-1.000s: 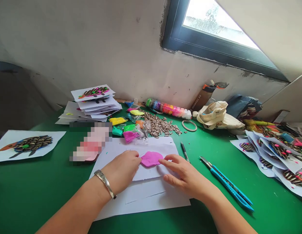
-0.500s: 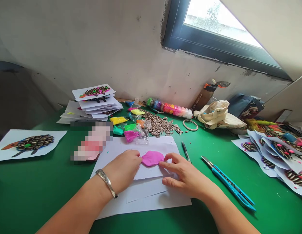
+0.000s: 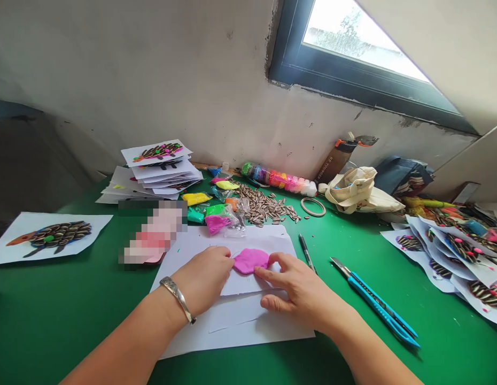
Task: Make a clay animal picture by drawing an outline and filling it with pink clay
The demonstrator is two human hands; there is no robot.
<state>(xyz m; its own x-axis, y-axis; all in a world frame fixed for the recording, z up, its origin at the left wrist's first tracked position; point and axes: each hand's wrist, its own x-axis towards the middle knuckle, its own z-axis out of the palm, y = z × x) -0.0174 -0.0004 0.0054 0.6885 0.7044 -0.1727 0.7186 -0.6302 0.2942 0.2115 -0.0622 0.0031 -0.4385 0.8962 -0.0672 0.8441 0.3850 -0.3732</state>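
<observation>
A flattened oval of pink modelling clay (image 3: pixel 250 260) lies on a small white sheet of paper (image 3: pixel 242 287), on top of larger white paper (image 3: pixel 272 327). My left hand (image 3: pixel 206 278), with a silver bangle at the wrist, is closed at the clay's left edge; its fingertips are mostly hidden, so I cannot tell whether they grip clay or paper. From the right, my right hand (image 3: pixel 290 283) touches the clay's lower right edge with its index fingertip. Its thumb is held apart, over the paper. Faint pen lines show around the clay.
Right of the paper lie a black pen (image 3: pixel 307 252) and a blue utility knife (image 3: pixel 377 299), blade out. Behind are bagged clays (image 3: pixel 218 223), sunflower seeds (image 3: pixel 264 203) and a tape roll (image 3: pixel 313 207). Seed-covered pictures (image 3: pixel 52 238) lie left; more papers (image 3: pixel 452 251) lie right.
My right index finger has slid a little left along the clay's lower edge, and the thumb has shifted left with it. My left hand stays at the clay's left side.
</observation>
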